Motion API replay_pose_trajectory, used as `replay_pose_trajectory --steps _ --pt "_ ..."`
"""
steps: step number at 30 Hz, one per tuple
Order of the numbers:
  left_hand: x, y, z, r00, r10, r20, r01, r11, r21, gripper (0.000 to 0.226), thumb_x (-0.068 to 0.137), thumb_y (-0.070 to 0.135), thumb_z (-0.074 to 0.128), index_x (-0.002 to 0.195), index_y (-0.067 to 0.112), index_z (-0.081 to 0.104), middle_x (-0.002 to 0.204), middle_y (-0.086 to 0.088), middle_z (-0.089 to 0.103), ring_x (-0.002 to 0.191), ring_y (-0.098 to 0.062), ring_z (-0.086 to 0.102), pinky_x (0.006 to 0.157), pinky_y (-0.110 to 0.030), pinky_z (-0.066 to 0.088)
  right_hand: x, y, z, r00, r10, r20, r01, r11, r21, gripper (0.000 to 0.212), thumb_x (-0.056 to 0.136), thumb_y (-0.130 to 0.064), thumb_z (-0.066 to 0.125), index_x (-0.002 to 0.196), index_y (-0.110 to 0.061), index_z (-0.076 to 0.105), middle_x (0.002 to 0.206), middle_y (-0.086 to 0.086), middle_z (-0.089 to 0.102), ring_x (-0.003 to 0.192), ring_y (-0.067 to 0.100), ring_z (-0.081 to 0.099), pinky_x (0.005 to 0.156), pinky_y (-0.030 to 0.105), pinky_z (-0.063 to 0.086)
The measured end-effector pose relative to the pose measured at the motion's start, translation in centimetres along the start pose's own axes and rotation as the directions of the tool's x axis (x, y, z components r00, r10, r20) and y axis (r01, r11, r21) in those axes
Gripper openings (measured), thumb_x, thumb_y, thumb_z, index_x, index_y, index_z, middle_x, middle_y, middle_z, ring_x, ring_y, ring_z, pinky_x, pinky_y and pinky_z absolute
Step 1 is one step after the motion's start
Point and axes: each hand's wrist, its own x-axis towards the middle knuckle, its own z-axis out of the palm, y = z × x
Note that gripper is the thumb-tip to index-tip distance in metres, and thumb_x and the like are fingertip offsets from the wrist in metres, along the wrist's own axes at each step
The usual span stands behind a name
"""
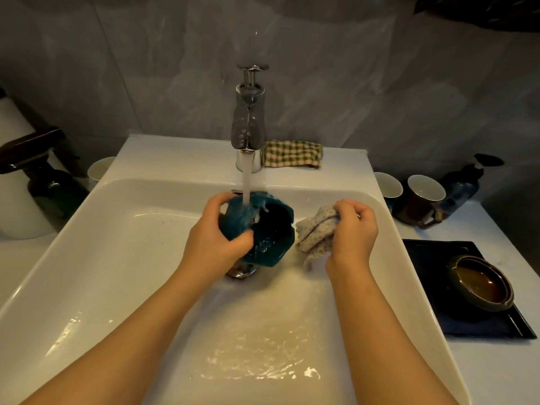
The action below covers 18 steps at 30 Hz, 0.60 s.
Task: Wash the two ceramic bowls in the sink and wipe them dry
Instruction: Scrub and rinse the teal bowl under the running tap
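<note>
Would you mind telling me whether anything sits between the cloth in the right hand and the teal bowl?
Nothing visible does. The right hand holds the cloth just beside the teal bowl, which the left hand tilts under the running water with its opening facing the cloth.

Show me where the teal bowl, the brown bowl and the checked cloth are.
teal bowl (268, 229): head view, on its dark inner wall, beside the left hand's thumb.
brown bowl (482, 283): head view, on its glossy inside, on the dark tray.
checked cloth (293, 153): head view, on its middle, right of the tap.

White counter (482, 375) w/ sink (87, 258): dark tray (467, 328) right, mugs (423, 200) behind it, checked cloth (293, 153) by tap
</note>
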Motion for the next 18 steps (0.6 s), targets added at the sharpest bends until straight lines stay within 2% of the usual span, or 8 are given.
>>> replay_pose_trajectory --steps 1,3,5,7,9,14,16,18 --pt "0.0 0.2 0.1 0.992 -0.126 0.016 0.127 0.983 -0.135 0.045 0.083 0.013 0.063 0.119 0.031 0.043 0.095 0.005 0.056 0.087 -0.016 0.06 0.074 -0.038 0.057 0.0 0.0 0.0 1.0 0.001 0.001 -0.001 1.0 0.003 0.007 0.086 -0.011 0.056 0.092 -0.014 0.057 0.084 -0.001 0.058 0.077 0.011 0.055 0.067 0.027 0.046" --pt "0.0 0.5 0.4 0.925 -0.361 0.122 0.379 0.844 -0.38 0.029 0.09 0.014 0.053 0.117 0.024 0.049 0.096 -0.003 0.058 0.083 -0.022 0.062 0.067 -0.045 0.058 0.1 -0.1 -0.1 1.0 -0.002 0.002 0.002 1.0 0.005 0.007 0.086 -0.012 0.056 0.092 -0.014 0.058 0.085 0.001 0.059 0.078 0.013 0.056 0.069 0.028 0.047" --pt "-0.1 0.8 0.7 0.847 -0.443 0.294 0.53 0.662 -0.529 0.015 0.092 0.017 0.05 0.107 0.019 0.053 0.105 -0.008 0.058 0.088 -0.029 0.063 0.063 -0.047 0.059 0.2 -0.2 -0.1 1.0 0.0 -0.003 0.0 1.0 0.01 0.009 0.087 -0.013 0.056 0.095 -0.013 0.059 0.087 0.002 0.059 0.08 0.015 0.057 0.069 0.028 0.047" --pt "-0.2 0.9 1.0 0.774 -0.455 0.441 0.632 0.514 -0.58 0.012 0.092 0.022 0.049 0.102 0.018 0.055 0.109 -0.012 0.06 0.095 -0.032 0.063 0.067 -0.045 0.059 0.3 -0.3 -0.3 1.0 0.007 -0.01 -0.007 1.0 0.03 0.009 0.087 -0.013 0.056 0.096 -0.012 0.059 0.087 0.003 0.06 0.078 0.013 0.057 0.065 0.026 0.046" --pt "-0.3 0.5 1.1 0.698 -0.474 0.537 0.712 0.381 -0.59 0.015 0.089 0.024 0.049 0.1 0.016 0.055 0.103 -0.016 0.064 0.089 -0.031 0.066 0.064 -0.038 0.059 0.4 -0.4 -0.4 1.0 0.016 -0.014 -0.015 0.999 0.046 0.006 0.087 -0.013 0.055 0.092 -0.014 0.06 0.086 0.002 0.06 0.077 0.013 0.057 0.063 0.025 0.045" --pt "0.1 -0.8 0.6 0.498 -0.487 0.718 0.84 0.063 -0.539 0.031 0.085 0.03 0.041 0.099 0.008 0.058 0.077 -0.016 0.062 0.051 -0.025 0.064 0.036 -0.025 0.051 0.3 -0.6 -0.3 0.999 0.024 -0.021 -0.023 0.998 0.06 0.007 0.086 -0.013 0.056 0.082 -0.018 0.058 0.084 0.002 0.06 0.078 0.014 0.057 0.068 0.028 0.046" --pt "0.4 -1.1 0.4 0.474 -0.469 0.745 0.824 -0.061 -0.563 0.038 0.087 0.037 0.041 0.1 0.006 0.058 0.076 -0.015 0.057 0.045 -0.024 0.062 0.031 -0.023 0.047 0.2 -0.7 -0.2 1.0 0.023 -0.021 -0.021 0.998 0.064 0.006 0.087 -0.013 0.056 0.084 -0.017 0.058 0.081 0.0 0.059 0.075 0.012 0.056 0.064 0.026 0.045" --pt "0.7 -1.5 0.1 0.51 -0.464 0.724 0.759 -0.153 -0.633 0.042 0.089 0.042 0.041 0.101 0.005 0.058 0.071 -0.015 0.057 0.043 -0.023 0.061 0.03 -0.022 0.046 0.2 -0.8 -0.2 0.999 0.028 -0.017 -0.027 0.997 0.066 0.006 0.087 -0.013 0.056 0.083 -0.017 0.058 0.081 0.0 0.059 0.073 0.011 0.056 0.062 0.025 0.044"
